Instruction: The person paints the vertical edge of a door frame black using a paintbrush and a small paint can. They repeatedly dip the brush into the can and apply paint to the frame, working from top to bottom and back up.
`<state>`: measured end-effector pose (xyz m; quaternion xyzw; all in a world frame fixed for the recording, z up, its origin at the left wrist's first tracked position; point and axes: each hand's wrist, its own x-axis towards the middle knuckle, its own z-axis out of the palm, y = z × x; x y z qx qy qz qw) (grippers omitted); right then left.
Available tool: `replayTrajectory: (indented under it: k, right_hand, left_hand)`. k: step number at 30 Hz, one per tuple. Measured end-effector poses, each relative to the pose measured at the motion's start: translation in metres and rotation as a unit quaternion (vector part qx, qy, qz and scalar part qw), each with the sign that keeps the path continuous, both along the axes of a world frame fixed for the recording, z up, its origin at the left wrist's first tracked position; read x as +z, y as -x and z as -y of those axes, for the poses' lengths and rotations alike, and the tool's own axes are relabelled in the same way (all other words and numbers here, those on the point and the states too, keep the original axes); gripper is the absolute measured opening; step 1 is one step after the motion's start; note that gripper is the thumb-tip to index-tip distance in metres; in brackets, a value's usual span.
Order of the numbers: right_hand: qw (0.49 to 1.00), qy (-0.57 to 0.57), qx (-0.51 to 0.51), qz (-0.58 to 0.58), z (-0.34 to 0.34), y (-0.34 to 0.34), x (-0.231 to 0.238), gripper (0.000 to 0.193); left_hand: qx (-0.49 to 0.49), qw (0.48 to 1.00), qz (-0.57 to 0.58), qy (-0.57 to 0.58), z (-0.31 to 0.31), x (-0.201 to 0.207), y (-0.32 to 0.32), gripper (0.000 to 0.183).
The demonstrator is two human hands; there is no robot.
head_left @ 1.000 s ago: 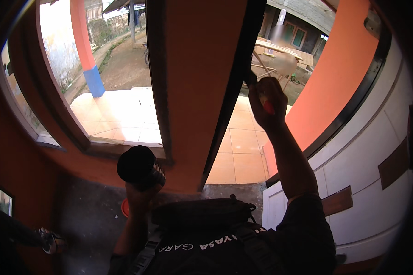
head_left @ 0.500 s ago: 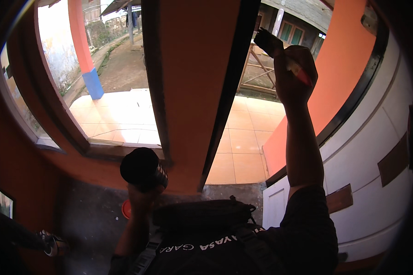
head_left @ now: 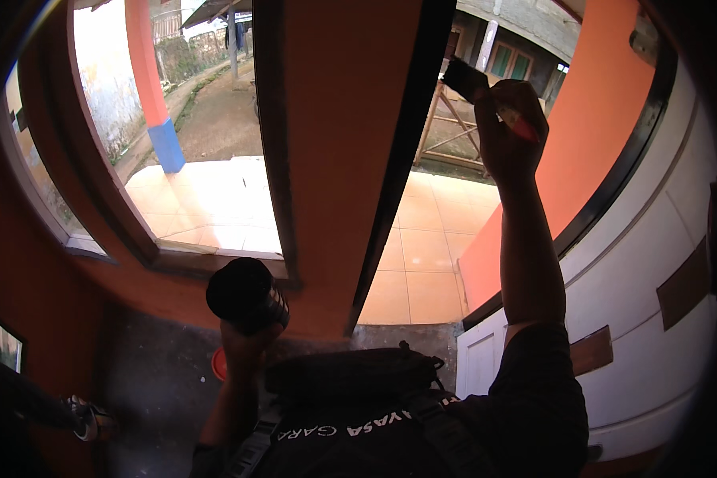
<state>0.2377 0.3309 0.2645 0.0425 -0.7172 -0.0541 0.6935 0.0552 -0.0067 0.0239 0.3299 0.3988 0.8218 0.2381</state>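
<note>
My right hand (head_left: 511,131) is raised at the upper right, its fingers closed around a paintbrush (head_left: 464,81) with dark bristles and a red part on its handle. The bristles point left, beside the black door frame (head_left: 402,159); I cannot tell whether they touch it. Lower down on the left, my left hand (head_left: 249,341) grips a dark cylindrical can (head_left: 244,295) from below. The can's top looks black, and its contents cannot be made out. Lighter markings show on the can's right side.
An orange wall section (head_left: 342,159) stands between a window frame (head_left: 191,264) and the doorway. To the right is a white door (head_left: 629,295) with brown panels. A red round object (head_left: 220,364) lies on the dark floor. Another person's shoe (head_left: 94,420) shows at lower left.
The paintbrush has shifted slightly downward beside the door frame, and its bristles are angled a little differently. My left hand and the can have hardly moved.
</note>
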Motion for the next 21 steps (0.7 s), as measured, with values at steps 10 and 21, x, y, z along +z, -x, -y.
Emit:
replayTrajectory:
  k: [10,21]
  right_hand:
    - [0.995,-0.004,-0.096,0.039,0.016,0.024,-0.019,0.016]
    - [0.969,0.162,-0.018,0.185,0.048,-0.011,-0.109,0.018]
  left_hand:
    - [-0.014,1.000,0.006,0.000,0.001,0.004,-0.005,0.067]
    - [0.046,0.998,-0.008,0.045,0.015,-0.008,0.009,0.060]
